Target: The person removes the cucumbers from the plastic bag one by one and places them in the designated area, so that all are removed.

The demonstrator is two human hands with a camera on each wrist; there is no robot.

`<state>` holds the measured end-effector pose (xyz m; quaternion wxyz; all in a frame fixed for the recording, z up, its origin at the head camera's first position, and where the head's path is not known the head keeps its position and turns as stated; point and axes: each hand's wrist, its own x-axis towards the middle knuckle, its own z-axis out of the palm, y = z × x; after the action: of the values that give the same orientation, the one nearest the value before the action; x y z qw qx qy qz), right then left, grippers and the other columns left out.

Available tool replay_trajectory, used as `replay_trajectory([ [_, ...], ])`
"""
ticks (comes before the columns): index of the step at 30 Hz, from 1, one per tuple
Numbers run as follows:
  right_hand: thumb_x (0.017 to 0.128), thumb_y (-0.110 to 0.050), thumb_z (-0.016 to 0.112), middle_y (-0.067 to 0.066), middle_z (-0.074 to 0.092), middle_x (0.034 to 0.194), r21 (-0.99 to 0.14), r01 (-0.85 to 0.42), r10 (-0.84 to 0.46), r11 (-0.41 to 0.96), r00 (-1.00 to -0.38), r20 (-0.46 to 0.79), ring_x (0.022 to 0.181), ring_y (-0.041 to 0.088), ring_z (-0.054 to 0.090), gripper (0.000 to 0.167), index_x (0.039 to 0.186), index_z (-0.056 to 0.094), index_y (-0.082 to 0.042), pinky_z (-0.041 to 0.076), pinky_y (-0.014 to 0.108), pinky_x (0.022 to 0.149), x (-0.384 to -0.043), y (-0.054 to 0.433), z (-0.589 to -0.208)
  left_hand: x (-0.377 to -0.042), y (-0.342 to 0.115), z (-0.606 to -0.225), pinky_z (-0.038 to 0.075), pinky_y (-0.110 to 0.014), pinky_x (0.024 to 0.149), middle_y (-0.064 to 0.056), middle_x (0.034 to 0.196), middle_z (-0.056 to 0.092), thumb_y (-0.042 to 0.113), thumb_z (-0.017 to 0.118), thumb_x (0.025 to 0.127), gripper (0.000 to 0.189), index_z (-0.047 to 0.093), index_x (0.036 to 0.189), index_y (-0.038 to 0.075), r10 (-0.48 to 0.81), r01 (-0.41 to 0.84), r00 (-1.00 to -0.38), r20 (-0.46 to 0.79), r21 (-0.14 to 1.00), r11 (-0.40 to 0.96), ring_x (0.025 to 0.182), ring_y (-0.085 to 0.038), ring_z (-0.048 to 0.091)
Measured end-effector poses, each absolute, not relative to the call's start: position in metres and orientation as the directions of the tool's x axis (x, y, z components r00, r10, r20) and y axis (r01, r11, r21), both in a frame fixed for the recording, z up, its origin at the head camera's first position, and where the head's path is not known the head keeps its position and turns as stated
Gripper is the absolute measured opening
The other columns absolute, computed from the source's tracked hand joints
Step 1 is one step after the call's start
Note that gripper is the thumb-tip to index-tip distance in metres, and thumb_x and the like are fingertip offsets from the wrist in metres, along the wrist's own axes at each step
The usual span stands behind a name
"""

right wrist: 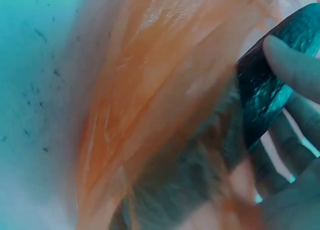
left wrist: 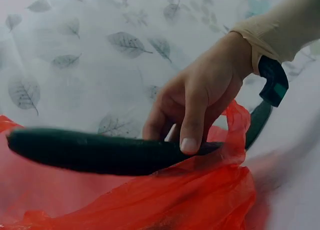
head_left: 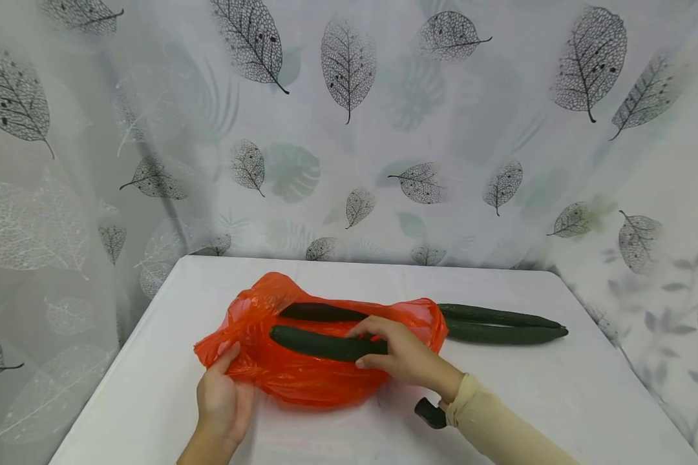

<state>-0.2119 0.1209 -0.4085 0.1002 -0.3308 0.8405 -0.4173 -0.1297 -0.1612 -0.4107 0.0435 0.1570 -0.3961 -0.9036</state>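
Observation:
A red plastic bag [head_left: 302, 391] lies spread on the table with its mouth open. My right hand [head_left: 404, 355] grips a dark green cucumber [head_left: 320, 344] from above, thumb on one side and fingers on the other, over the bag's mouth. In the right wrist view, part of this cucumber [right wrist: 265, 85] shows beneath the thumb, and the rest appears through the thin plastic. Another cucumber [head_left: 322, 312] lies behind it in the bag. My left hand [head_left: 223, 403] holds the bag's left edge by the thumb; its fingertips are partly hidden.
Two more cucumbers [head_left: 500, 325] lie side by side on the white table [head_left: 518, 400], right of the bag, their left ends behind it. A leaf-patterned curtain [head_left: 349, 142] hangs behind the table. A dark wrist device [head_left: 430, 413] sits under my right sleeve.

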Motion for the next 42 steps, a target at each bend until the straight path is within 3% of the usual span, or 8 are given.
replay_trajectory([
  [7, 0.09, -0.021, 0.079, -0.012, 0.063, 0.124, -0.841, -0.461, -0.669, 0.284, -0.724, 0.171, 0.117, 0.016, 0.057, 0.038, 0.125, 0.066, -0.027, 0.052, 0.042, 0.094, -0.206, 0.128, -0.392, -0.131, -0.158, -0.412, 0.024, -0.026, 0.118, 0.009, 0.155, 0.022, 0.023, 0.026, 0.111, 0.027, 0.026, 0.137, 0.025, -0.224, -0.047, -0.936, -0.27, 0.729, -0.683, 0.142, -0.01, 0.023],
  [14, 0.091, -0.004, 0.075, 0.004, 0.065, 0.126, -0.895, -0.438, -0.654, 0.081, -0.701, 0.283, 0.115, 0.028, 0.06, 0.039, 0.127, 0.066, -0.015, 0.054, 0.044, 0.095, -0.207, 0.136, -0.373, -0.131, -0.156, -0.416, 0.023, -0.025, 0.119, 0.011, 0.15, 0.026, 0.021, 0.026, 0.11, 0.02, 0.03, 0.129, 0.025, -0.235, -0.028, -0.935, -0.264, 0.719, -0.695, 0.141, -0.01, 0.023],
  [20, 0.093, 0.006, 0.068, 0.017, 0.06, 0.124, -0.934, -0.347, -0.612, -0.081, -0.722, 0.322, 0.098, 0.035, 0.061, 0.04, 0.131, 0.062, -0.005, 0.057, 0.04, 0.072, -0.208, 0.145, -0.359, -0.13, -0.155, -0.419, 0.021, -0.025, 0.119, 0.012, 0.15, 0.026, 0.02, 0.027, 0.11, 0.025, 0.029, 0.135, 0.024, -0.236, -0.017, -0.938, -0.252, 0.718, -0.696, 0.142, -0.009, 0.022],
  [22, 0.094, 0.006, 0.066, 0.018, 0.06, 0.123, -0.941, -0.318, -0.585, -0.116, -0.743, 0.324, 0.098, 0.036, 0.06, 0.04, 0.132, 0.06, -0.004, 0.057, 0.04, 0.076, -0.208, 0.148, -0.353, -0.13, -0.155, -0.419, 0.021, -0.024, 0.119, 0.011, 0.151, 0.025, 0.02, 0.026, 0.11, 0.025, 0.028, 0.135, 0.024, -0.234, -0.02, -0.939, -0.254, 0.717, -0.697, 0.142, -0.009, 0.022],
  [27, 0.098, 0.005, 0.06, 0.016, 0.06, 0.128, -0.945, -0.283, -0.51, -0.165, -0.795, 0.327, 0.121, 0.034, 0.055, 0.04, 0.137, 0.057, -0.004, 0.052, 0.048, 0.099, -0.207, 0.161, -0.341, -0.13, -0.154, -0.42, 0.022, -0.024, 0.119, 0.01, 0.154, 0.024, 0.019, 0.025, 0.11, 0.028, 0.027, 0.138, 0.024, -0.225, -0.036, -0.937, -0.268, 0.714, -0.699, 0.143, -0.009, 0.023],
  [37, 0.1, 0.009, 0.051, 0.012, 0.061, 0.126, -0.923, -0.326, -0.396, -0.202, -0.835, 0.382, 0.123, 0.032, 0.054, 0.04, 0.139, 0.055, -0.001, 0.048, 0.04, 0.104, -0.208, 0.19, -0.323, -0.13, -0.156, -0.419, 0.025, -0.027, 0.118, 0.009, 0.157, 0.021, 0.023, 0.027, 0.11, 0.035, 0.023, 0.146, 0.026, -0.221, -0.048, -0.935, -0.278, 0.717, -0.695, 0.143, -0.01, 0.023],
  [42, 0.098, 0.012, 0.054, 0.01, 0.062, 0.127, -0.903, -0.416, -0.34, -0.108, -0.838, 0.426, 0.119, 0.027, 0.058, 0.042, 0.138, 0.055, 0.0, 0.053, 0.035, 0.097, -0.208, 0.207, -0.322, -0.131, -0.156, -0.418, 0.025, -0.026, 0.118, 0.008, 0.156, 0.022, 0.022, 0.026, 0.11, 0.03, 0.026, 0.14, 0.025, -0.222, -0.043, -0.934, -0.279, 0.707, -0.706, 0.142, -0.01, 0.024],
])
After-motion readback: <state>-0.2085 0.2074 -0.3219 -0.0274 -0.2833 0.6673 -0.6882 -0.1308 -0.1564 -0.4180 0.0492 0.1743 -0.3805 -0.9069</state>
